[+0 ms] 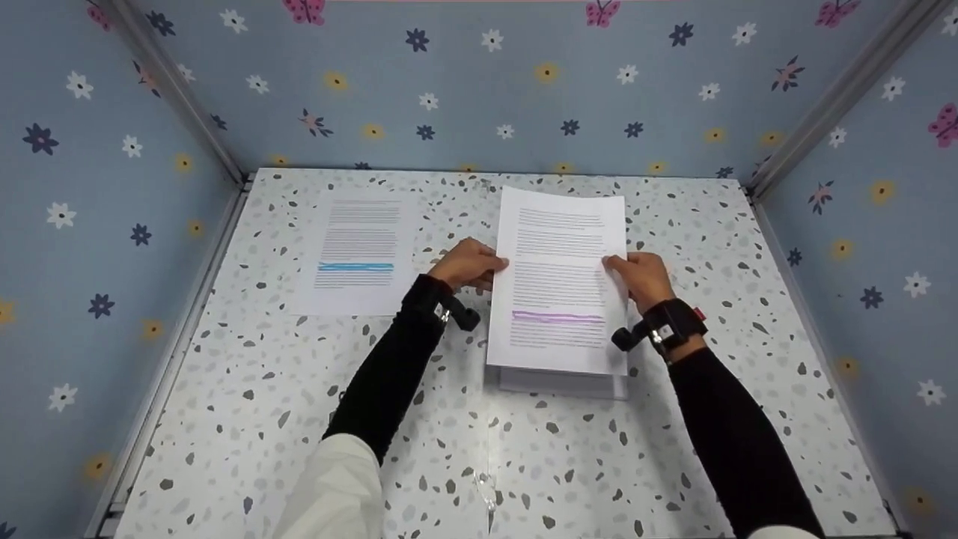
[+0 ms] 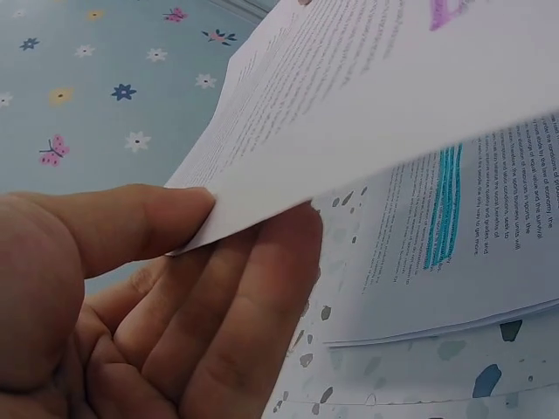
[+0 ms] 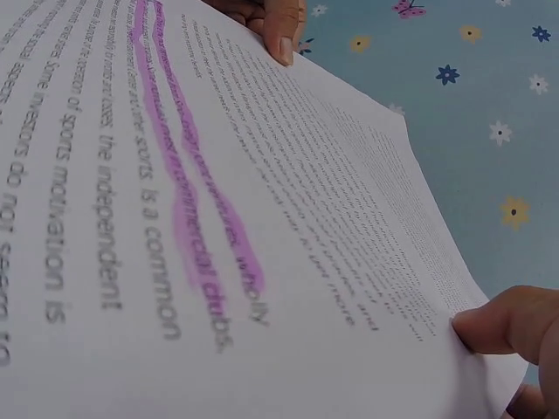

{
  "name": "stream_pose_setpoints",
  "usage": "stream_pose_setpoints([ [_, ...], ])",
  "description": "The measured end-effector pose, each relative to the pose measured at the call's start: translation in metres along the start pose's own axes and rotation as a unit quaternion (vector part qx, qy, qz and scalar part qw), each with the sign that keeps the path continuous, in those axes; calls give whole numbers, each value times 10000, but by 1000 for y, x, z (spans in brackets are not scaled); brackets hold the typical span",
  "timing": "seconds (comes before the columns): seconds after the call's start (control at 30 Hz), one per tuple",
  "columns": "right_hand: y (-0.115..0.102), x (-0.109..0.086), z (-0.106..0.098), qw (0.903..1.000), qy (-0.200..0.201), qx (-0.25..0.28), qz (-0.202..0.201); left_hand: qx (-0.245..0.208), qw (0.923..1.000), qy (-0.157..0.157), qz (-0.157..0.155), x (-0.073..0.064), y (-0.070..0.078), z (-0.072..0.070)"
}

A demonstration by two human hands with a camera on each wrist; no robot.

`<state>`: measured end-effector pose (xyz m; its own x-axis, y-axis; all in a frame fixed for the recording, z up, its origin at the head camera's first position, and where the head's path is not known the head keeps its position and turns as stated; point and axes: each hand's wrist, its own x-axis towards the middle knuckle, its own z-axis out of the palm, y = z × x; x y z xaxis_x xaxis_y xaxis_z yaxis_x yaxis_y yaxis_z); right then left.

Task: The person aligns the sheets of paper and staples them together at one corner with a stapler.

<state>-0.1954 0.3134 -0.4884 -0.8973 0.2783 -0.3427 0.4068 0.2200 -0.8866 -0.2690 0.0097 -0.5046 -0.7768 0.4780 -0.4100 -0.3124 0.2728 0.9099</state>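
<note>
Both hands hold up a printed sheet [image 1: 557, 284] with a purple highlighted band low on the page. At its left edge my left hand [image 1: 468, 263] pinches it, thumb on top and fingers underneath. My right hand [image 1: 642, 278] pinches the right edge the same way. Below the raised sheet, other paper [image 1: 561, 382] lies in its shadow on the table. In the left wrist view, that lower paper [image 2: 515, 227] shows print and a blue highlighted band; most of it is covered in the head view.
Flat on the table to the left lies another printed sheet [image 1: 359, 239] with a blue highlighted band. The speckled white table [image 1: 419, 464] is bounded by flowered blue panels [image 1: 479, 97] at the back and both sides.
</note>
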Motion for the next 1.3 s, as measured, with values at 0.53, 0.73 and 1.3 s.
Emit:
stream_pose_setpoints([
  [0.53,19,7,-5,9995,119,-188,206,-306,9988,195,-334,12,-17,17],
  [0.73,26,8,-8,9983,311,-472,168,188,9988,457,-47,10,-22,24],
  [1.3,55,18,-13,9890,704,-1281,-225,1268,9879,888,-5,17,-40,38],
])
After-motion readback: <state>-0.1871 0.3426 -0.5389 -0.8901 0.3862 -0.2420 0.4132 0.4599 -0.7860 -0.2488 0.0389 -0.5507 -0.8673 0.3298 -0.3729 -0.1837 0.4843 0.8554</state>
